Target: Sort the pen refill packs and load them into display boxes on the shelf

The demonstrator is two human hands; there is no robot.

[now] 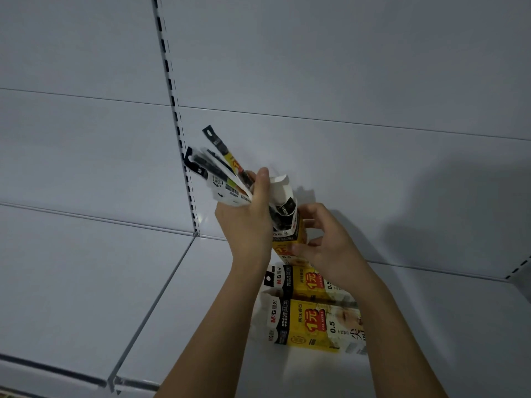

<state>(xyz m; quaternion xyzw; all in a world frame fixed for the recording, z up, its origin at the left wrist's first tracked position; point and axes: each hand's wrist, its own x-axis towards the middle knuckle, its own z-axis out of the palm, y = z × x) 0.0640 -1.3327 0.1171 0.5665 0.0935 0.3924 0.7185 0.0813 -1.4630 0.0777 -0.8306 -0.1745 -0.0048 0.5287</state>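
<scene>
My left hand [248, 222] grips a fanned bunch of pen refill packs [222, 170], black, white and yellow, pointing up and left. My right hand [324, 239] holds an upright yellow display box [288, 234] by its side, fingers curled round it. The box's white flap is open at the top and black refill packs stick out of it. Both hands hover above the white shelf [201, 297]. Two more yellow display boxes [313, 308] lie flat on the shelf below my wrists, side by side.
A white back panel rises behind the shelf, with a slotted upright post [179, 130] at left of centre. Another slotted post [517, 268] shows at the right edge. The shelf's front lip [86, 377] runs along the lower left.
</scene>
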